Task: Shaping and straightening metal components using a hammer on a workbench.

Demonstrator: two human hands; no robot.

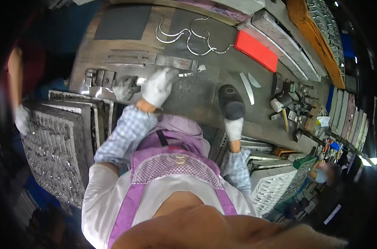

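Observation:
My left hand point(158, 88), in a white glove, reaches over the metal bench top point(201, 93) with its fingers pressed together. A small shiny metal piece point(186, 75) shows at its fingertips. In my right hand point(234, 129), also gloved in white, is a mallet with a thick dark head point(231, 101), raised in front of me; its handle is mostly hidden. Just beyond my left hand lies a long flat metal bar fixture point(174, 62) with a small block point(201, 68) at its right end. A crumpled grey glove point(126, 88) rests left of my left hand.
Curved metal rods point(198, 53), a red block point(256, 50) and thin blades point(247, 88) lie farther back. Tools, including a white-faced hammer point(281, 102), crowd the right. Studded metal plates point(51, 153) stand at left, where another person's gloved hand point(22, 120) touches them.

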